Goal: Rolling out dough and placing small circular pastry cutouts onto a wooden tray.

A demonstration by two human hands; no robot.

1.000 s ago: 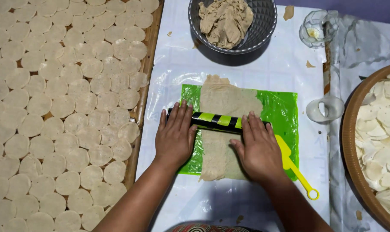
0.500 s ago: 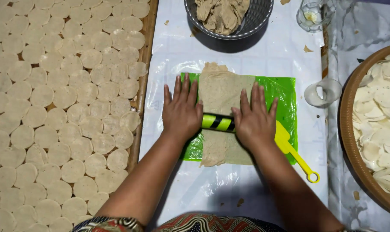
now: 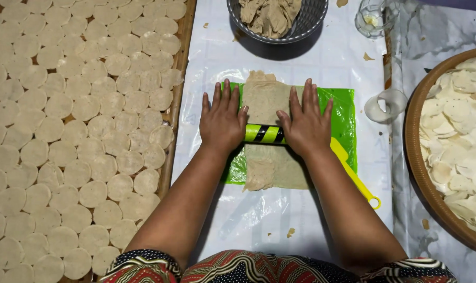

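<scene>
Both hands lie flat, palms down, on a rolling pin (image 3: 264,134) striped yellow-green and black. The left hand (image 3: 222,121) covers the pin's left end and the right hand (image 3: 303,124) covers its right end, so only the short striped middle shows between them. Neither grip is closed: the fingers are stretched out and spread, pointing away from the body, and the palms press on the pin rather than wrapping it.

The pin's long axis runs left to right, across the forearms and square to the fingers. It lies on a thin sheet of dough (image 3: 272,131), whose long axis runs the other way, away from the body and back toward it; the sheet reaches past the fingertips on the far side and past the wrists on the near side. Under the dough lies a green mat (image 3: 345,112) on the white-covered bench (image 3: 259,215).

Just beside the right wrist a yellow tool with a ring end (image 3: 356,178) slants outward. Beyond the fingertips stands a grey bowl of dough scraps (image 3: 277,18). Well left of the left hand a tray is packed with round dough discs (image 3: 65,131); right of the right hand are a white ring cutter (image 3: 386,105) and a round basket of cut pieces (image 3: 453,136).
</scene>
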